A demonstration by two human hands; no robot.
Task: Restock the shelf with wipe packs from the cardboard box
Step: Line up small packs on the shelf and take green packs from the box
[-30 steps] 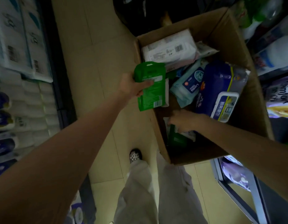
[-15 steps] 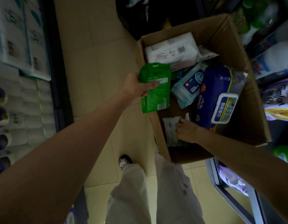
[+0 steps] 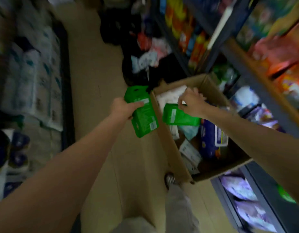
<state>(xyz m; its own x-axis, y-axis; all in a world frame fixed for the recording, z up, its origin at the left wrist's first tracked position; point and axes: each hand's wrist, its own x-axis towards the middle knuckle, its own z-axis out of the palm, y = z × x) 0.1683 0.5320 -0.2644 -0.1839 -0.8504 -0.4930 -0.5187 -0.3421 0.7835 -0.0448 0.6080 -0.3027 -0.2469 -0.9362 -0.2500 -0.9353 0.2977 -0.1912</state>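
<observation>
Frame blurred. Left hand [image 3: 122, 108] grip clenches green pack [image 3: 143, 113]; right hand [image 3: 191, 105] pinches second pack [image 3: 179, 116].

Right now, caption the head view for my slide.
Left hand grips one green wipe pack beside the brown cardboard box while right hand pinches a second green pack above it.

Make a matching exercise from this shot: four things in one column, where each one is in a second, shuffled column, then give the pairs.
Things
1. green wipe pack with the hanging slot
2. second green wipe pack
3. dark blue pack with the white lid
4. cardboard box

Places
A. lying inside the box, under the right forearm
B. gripped by the left hand, outside the box, over the floor
C. standing open on the floor beside the right-hand shelves
D. pinched at its top edge by the right hand, above the box's contents

Pairs: 1-B, 2-D, 3-A, 4-C
</observation>
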